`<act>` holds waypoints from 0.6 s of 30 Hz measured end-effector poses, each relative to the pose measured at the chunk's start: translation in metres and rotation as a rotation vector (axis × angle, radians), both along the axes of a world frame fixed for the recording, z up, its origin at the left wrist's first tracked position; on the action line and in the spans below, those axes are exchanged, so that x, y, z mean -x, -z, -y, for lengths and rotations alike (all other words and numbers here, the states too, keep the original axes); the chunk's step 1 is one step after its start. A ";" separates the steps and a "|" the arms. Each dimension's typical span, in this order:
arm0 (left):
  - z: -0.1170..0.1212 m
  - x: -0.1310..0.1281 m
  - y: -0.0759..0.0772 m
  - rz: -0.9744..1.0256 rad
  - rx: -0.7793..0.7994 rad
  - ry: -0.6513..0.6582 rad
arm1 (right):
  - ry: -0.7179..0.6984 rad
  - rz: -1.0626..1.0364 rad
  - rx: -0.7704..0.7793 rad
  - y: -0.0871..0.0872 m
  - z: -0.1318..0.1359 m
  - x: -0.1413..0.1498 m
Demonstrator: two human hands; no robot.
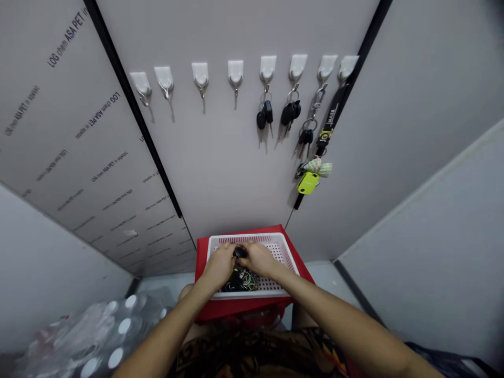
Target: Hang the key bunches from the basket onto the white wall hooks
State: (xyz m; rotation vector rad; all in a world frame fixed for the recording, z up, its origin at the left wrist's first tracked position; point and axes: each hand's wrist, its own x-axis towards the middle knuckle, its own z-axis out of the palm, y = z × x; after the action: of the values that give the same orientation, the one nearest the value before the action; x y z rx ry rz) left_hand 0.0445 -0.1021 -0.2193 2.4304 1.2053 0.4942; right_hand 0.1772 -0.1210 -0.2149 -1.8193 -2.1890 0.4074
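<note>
My left hand (pixel 222 262) and my right hand (pixel 259 258) meet over a white plastic basket (pixel 292 269). Pinched between the fingers of both is a black-headed key (pixel 240 252); part of it is hidden by the fingers. Just below, a heap of keys and key rings (pixel 246 281) lies in the near left part of the basket. The basket rests on a red stool (pixel 232 305).
White hooks (pixel 200 74) run in a row along the wall; the right-hand ones carry key bunches (pixel 290 111), and a black lanyard (pixel 331 118) with a yellow-green tag (pixel 307 183). Wrapped bottles (pixel 118 331) stand on the floor at left.
</note>
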 end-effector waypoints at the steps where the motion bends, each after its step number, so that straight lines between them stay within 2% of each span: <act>1: 0.000 -0.001 0.001 0.006 0.000 -0.005 | 0.011 0.018 0.012 0.000 -0.002 0.003; 4: 0.000 0.000 0.003 0.062 0.012 -0.027 | 0.064 0.005 0.032 0.003 -0.007 0.008; 6: -0.001 0.001 0.003 0.114 0.016 -0.060 | 0.069 -0.081 0.032 0.005 -0.008 0.008; 10: -0.001 0.000 -0.001 0.234 0.033 -0.134 | 0.064 -0.486 0.058 0.005 -0.006 0.003; 12: -0.001 -0.002 -0.003 0.284 0.117 -0.123 | 0.087 -0.743 0.109 0.005 -0.005 0.003; 14: -0.001 -0.005 -0.003 0.321 0.265 -0.103 | 0.095 -0.917 0.155 0.004 -0.003 0.003; 16: 0.000 -0.008 -0.003 0.360 0.378 -0.118 | 0.077 -0.974 0.171 0.001 -0.001 0.004; 18: 0.002 -0.009 -0.006 0.398 0.402 -0.135 | 0.063 -0.932 0.131 -0.006 0.000 0.005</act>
State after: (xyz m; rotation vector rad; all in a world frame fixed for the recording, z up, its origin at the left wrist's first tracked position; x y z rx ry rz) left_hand 0.0533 -0.1036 -0.2138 1.8192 1.1650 0.6647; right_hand 0.1721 -0.1215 -0.2090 -1.3200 -1.4646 1.1272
